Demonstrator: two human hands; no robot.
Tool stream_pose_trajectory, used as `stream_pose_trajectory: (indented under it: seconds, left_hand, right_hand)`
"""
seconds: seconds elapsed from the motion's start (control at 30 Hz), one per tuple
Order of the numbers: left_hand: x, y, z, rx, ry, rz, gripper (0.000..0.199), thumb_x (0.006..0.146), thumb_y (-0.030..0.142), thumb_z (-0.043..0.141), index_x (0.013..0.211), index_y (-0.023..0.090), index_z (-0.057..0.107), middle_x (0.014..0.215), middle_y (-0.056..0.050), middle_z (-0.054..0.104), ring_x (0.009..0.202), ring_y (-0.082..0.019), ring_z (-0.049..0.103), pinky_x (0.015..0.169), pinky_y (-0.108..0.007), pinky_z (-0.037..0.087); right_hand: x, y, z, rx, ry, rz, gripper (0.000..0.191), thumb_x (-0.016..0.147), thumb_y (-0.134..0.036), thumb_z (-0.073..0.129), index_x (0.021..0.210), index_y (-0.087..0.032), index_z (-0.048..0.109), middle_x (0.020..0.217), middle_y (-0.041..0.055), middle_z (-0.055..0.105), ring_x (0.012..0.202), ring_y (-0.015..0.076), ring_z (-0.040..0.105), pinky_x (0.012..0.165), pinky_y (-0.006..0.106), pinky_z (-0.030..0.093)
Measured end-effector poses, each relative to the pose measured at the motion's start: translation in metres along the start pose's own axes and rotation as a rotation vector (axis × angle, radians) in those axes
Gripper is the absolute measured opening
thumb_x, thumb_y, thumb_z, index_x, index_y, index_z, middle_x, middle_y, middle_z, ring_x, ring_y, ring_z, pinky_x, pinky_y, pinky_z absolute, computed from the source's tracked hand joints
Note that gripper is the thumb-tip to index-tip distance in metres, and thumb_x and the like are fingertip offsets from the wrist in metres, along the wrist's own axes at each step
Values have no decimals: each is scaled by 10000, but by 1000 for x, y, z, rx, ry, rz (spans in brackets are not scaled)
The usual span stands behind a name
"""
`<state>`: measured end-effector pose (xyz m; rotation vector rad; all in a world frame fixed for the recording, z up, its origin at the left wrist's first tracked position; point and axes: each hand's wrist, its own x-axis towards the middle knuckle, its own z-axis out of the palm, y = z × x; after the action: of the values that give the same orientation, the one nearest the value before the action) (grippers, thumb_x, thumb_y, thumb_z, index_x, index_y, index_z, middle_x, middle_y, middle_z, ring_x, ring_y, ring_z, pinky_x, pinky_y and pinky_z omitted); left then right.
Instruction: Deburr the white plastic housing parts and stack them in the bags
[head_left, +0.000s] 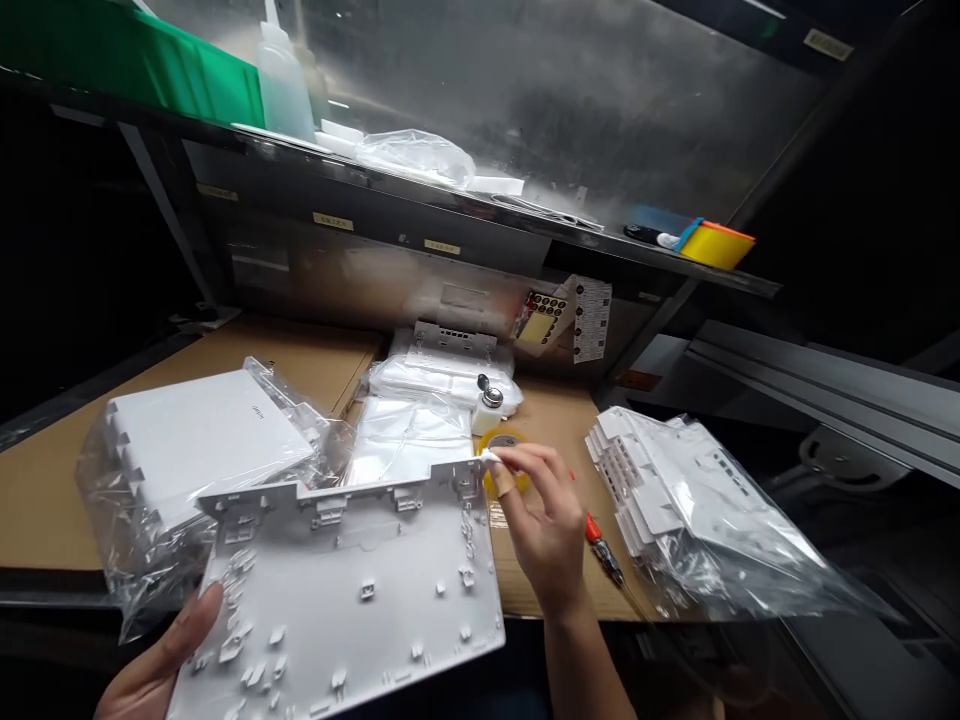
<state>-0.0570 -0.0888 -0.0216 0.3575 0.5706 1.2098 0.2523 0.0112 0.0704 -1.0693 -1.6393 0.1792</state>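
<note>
My left hand (pixel 161 660) grips a white plastic housing panel (pixel 345 600) by its left edge, the thumb over the inner face with its clips and posts. At the panel's upper right corner, my right hand (pixel 544 515) has thumb and fingers pinched round a small white wad (pixel 489 456), perhaps cloth or tissue. The wad touches the corner, and most of it is hidden by the fingers. A tan band wraps one finger. Just behind that hand lie a yellow tape roll (pixel 496 438) and a white pump bottle (pixel 487 412) with its metal lid up.
Bagged white panels stand left (pixel 210 430) and right (pixel 697 480). Clear-wrapped stacks (pixel 412 435) lie behind. A red-and-black tool (pixel 602 550) rests on the cardboard (pixel 547 400). The shelf above holds a squeeze bottle (pixel 285 85), a green bin (pixel 172 70) and a yellow box (pixel 716 245).
</note>
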Motion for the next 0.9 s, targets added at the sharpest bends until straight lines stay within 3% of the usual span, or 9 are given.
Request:
stream_pose_trajectory:
  seconds: [0.1, 0.2, 0.33, 0.47, 0.53, 0.9]
  left_hand:
    - [-1, -3, 6, 11, 190, 27, 419, 936, 474, 565, 1352, 508, 589, 1205, 42, 729, 1289, -382, 546, 1149, -575, 437]
    - [8, -8, 34, -34, 105, 221, 588, 939, 244, 601, 1437, 531, 483, 1328, 32, 693, 1286, -330, 573, 1175, -517, 405]
    - [13, -19, 98, -20, 309, 176, 938, 879, 162, 733, 1566, 505, 194, 1415, -13, 652, 1297, -317, 589, 1160, -497, 433]
    - [14, -34, 146, -49, 291, 208, 827, 840, 242, 801, 1524, 459, 391, 1516, 20, 570, 1422, -306, 474, 1181, -400, 414]
    - [16, -40, 153, -51, 264, 240, 757, 832, 264, 813, 1491, 420, 474, 1532, 16, 554, 1457, -305, 430, 1189, -372, 402]
    - [25, -47, 155, -16, 241, 239, 731, 852, 249, 790, 1485, 435, 476, 1542, 30, 545, 1456, -275, 440, 1187, -345, 406]
  right_hand:
    - [-1, 15, -1, -57, -43, 54, 117, 967, -219, 647, 1034, -226, 743, 981, 46, 700, 909, 194, 665, 809, 343, 535]
    - [0, 14, 3, -30, 38, 72, 95, 954, -227, 673, 1022, -229, 740, 993, 43, 687, 933, 193, 661, 832, 335, 532]
    - [-1, -33, 18, 99, -5, -112, 178, 935, -126, 674, 1078, -221, 722, 1006, 41, 669, 963, 177, 655, 865, 315, 543]
    - [0, -80, 35, 205, 8, -231, 261, 915, -60, 669, 1125, -210, 708, 1025, 46, 659, 975, 168, 651, 879, 307, 546]
    - [1, -86, 40, 211, -1, -250, 282, 914, -60, 669, 1146, -216, 702, 1032, 44, 665, 975, 172, 649, 884, 320, 542]
    - [12, -68, 34, 96, 9, -264, 193, 925, -117, 670, 1083, -212, 724, 989, 48, 688, 933, 181, 652, 852, 334, 529]
